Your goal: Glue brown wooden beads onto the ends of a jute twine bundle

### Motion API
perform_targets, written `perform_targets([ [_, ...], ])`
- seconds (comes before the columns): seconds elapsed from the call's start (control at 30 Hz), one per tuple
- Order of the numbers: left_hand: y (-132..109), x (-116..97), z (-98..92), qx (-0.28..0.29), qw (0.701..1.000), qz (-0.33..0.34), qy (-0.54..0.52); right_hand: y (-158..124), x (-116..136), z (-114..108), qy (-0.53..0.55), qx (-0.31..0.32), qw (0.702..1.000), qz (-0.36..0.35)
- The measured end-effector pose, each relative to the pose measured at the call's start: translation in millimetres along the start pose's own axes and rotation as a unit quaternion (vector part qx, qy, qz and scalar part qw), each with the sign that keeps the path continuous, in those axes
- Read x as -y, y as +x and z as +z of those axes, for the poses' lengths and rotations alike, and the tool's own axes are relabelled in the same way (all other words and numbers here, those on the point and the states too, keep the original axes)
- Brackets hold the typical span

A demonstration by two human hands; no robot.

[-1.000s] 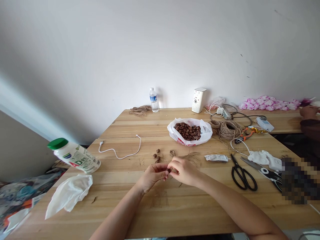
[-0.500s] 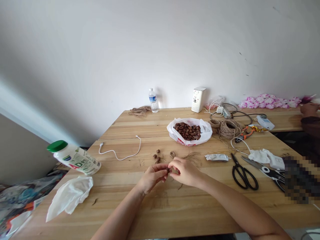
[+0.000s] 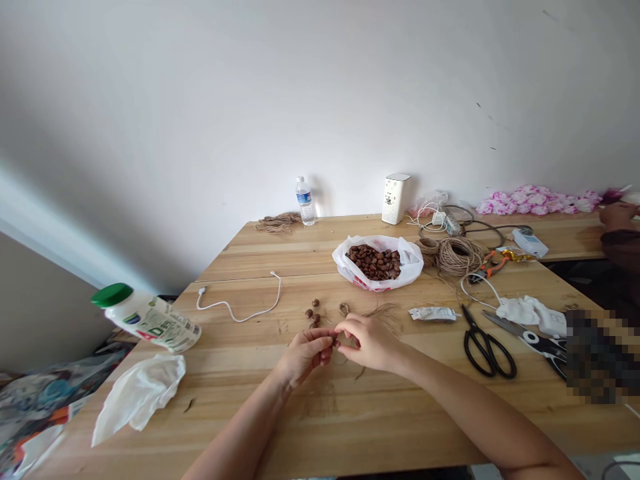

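Near the middle of the wooden table, my left hand pinches a brown nut between thumb and fingers. My right hand meets it from the right, its fingers closed at the nut; thin twine seems to be there, but the fingers partly hide it. A braided twine loop lies just beyond my hands, with loose twine strands to its right. Several loose nuts rest beyond my left hand. Farther back stands a white plastic bag full of brown nuts.
Black scissors, larger shears, a white tube and twine rolls lie right. A white cable, tilted bottle and white cloth are left. A person's hand shows far right.
Both my hands stay together at the nut, with only a slight shift of the fingers. The whole view has moved very slightly.
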State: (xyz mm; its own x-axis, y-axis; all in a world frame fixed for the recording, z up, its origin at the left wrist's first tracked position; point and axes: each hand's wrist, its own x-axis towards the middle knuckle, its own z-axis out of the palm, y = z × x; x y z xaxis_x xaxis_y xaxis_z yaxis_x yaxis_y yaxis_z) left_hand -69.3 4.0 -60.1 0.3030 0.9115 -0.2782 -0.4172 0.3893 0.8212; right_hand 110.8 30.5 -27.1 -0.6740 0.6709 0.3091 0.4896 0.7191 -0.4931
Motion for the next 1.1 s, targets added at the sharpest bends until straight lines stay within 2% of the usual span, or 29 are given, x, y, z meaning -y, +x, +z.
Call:
perform_targets([
  [0.13, 2, 1, -2.2, -0.034, 0.999, -0.016, 0.012, 1, -1, -9, -0.038, 0.048, 0.997, 0.035],
  [0.27, 2, 0, -4.2, -0.093, 0.992, -0.016, 0.08, 1, -10, -24, -0.093, 0.092, 0.988, 0.087],
  [0.47, 0, -3, -3.3, -0.118, 0.974, -0.04, 0.187, 0, -23, -36, -0.09, 0.087, 0.983, 0.138],
  [0.7, 0, -3, -2.6, -0.119, 0.965, -0.045, 0.228, 1, -33, -27, -0.067, 0.096, 0.987, 0.114],
  [1.1, 2, -3, -3.5, -0.117, 0.972, -0.026, 0.201, 1, -31, -26, -0.053, 0.104, 0.988, 0.102],
])
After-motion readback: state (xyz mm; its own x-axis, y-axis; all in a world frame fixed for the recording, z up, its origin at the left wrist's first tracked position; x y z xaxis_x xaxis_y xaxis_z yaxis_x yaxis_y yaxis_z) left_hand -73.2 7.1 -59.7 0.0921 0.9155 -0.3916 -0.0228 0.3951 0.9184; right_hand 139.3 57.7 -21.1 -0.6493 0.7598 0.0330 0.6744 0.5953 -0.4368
